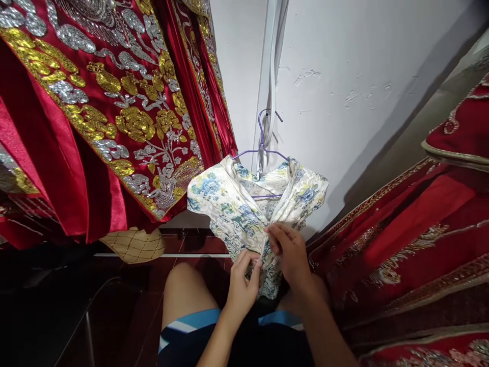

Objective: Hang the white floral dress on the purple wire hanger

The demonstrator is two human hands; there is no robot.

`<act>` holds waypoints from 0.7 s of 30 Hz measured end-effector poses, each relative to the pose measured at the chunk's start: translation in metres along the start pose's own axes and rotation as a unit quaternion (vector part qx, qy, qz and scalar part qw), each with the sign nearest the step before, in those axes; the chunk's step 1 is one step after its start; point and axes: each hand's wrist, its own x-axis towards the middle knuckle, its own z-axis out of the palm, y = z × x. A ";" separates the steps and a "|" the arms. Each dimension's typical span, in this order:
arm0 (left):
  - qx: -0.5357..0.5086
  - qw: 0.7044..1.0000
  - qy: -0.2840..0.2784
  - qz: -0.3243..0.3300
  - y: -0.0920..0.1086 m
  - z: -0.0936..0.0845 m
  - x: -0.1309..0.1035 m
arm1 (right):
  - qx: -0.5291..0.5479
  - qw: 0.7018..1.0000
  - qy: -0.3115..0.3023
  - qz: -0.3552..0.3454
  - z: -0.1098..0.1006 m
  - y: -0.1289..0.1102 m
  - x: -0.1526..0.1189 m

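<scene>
snugly, left grip (243,279) and right grip (291,251) pinch the blouse (240,213) edge, open wall (336,122) rightward.

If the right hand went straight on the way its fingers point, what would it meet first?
The front of the floral garment, most likely; the right hand appears to be touching it, though depth is unclear.

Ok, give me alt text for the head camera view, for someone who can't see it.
A person's left hand and right hand pinch the front of a floral top on a purple hanger, before a pale wall. Richly decorated red garments flank it on both sides.
</scene>
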 end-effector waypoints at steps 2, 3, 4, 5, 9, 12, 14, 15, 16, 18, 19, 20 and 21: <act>0.008 0.999 -0.033 -0.006 0.001 -0.004 -0.001 | 0.004 1.000 0.008 -0.003 0.003 -0.018 0.017; 0.010 0.999 -0.051 -0.006 0.002 -0.006 -0.001 | 0.008 1.000 0.008 0.000 0.005 -0.027 0.025; 0.012 0.998 -0.068 -0.006 0.003 -0.009 -0.002 | 0.015 1.000 0.002 0.004 0.007 -0.036 0.032; 0.013 0.996 -0.083 -0.006 0.005 -0.012 -0.002 | 0.024 1.000 -0.014 0.011 0.009 -0.045 0.039; 0.034 0.990 -0.134 -0.004 0.011 -0.026 0.002 | 0.073 0.993 -0.086 0.035 0.018 -0.074 0.062; 0.080 0.983 -0.167 -0.006 0.011 -0.032 0.007 | 0.086 0.989 -0.109 0.044 0.021 -0.091 0.075; 0.118 0.976 -0.183 -0.009 0.007 -0.033 0.009 | 0.086 0.989 -0.115 0.039 0.022 -0.098 0.081; 0.135 0.973 -0.188 -0.011 0.005 -0.033 0.010 | 0.084 0.989 -0.117 0.033 0.023 -0.100 0.083; 0.148 0.970 -0.192 -0.014 0.002 -0.032 0.012 | 0.079 0.990 -0.118 0.024 0.023 -0.101 0.084; 0.164 0.965 -0.202 -0.017 0.000 -0.032 0.018 | 0.058 0.991 -0.118 0.004 0.024 -0.099 0.084; 0.165 0.965 -0.205 -0.009 0.002 -0.033 0.024 | 0.043 0.992 -0.115 -0.010 0.024 -0.096 0.082; 0.161 0.966 -0.204 0.006 0.006 -0.035 0.032 | 0.028 0.993 -0.109 -0.025 0.024 -0.093 0.080; 0.151 0.969 -0.193 0.029 0.012 -0.037 0.041 | 0.013 0.994 -0.101 -0.040 0.025 -0.090 0.078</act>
